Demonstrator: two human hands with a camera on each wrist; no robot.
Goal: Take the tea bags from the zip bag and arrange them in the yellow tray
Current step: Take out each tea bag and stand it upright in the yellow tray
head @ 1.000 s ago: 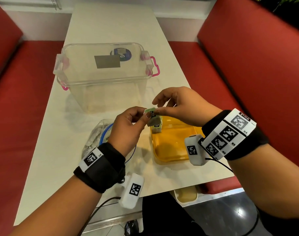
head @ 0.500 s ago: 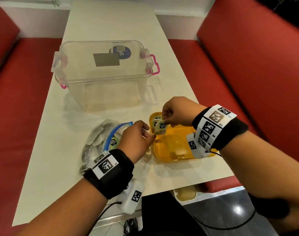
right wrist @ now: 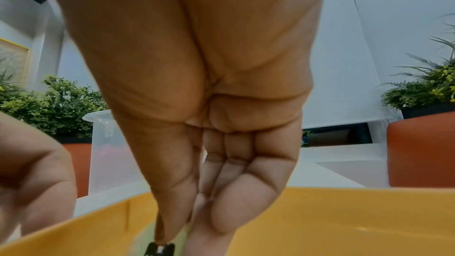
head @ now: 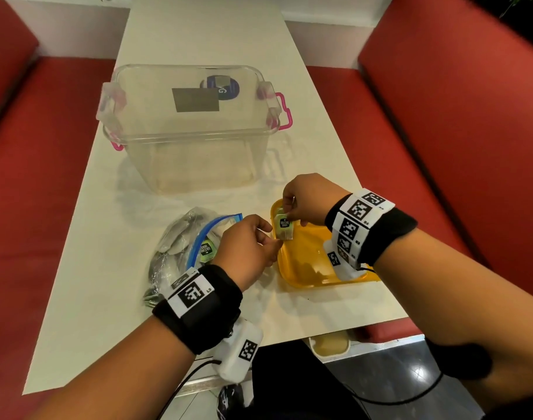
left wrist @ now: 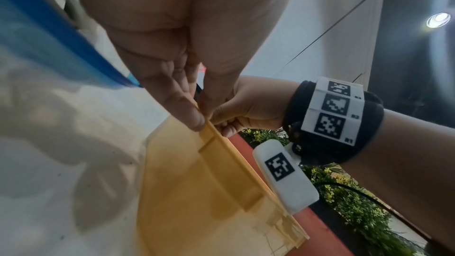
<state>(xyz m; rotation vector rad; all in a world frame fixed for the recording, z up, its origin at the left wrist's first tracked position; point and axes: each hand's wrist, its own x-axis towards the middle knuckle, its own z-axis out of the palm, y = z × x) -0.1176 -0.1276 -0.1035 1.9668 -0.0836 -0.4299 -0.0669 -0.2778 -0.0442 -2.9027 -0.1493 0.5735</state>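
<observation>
Both hands are held over the white worktop [head: 86,237]. A green tea bag [head: 284,226] is pinched between thumb and fingers of the right hand [head: 309,199] and hangs upright over the far left corner of the yellow tray [head: 307,268]. The tray's left rim is pinched by the left hand [head: 247,244]. The zip bag [head: 183,244] lies just left of the tray, with another tea bag [head: 207,249] seen at its blue mouth. A clear plastic bin [head: 192,125] stands farther back.
</observation>
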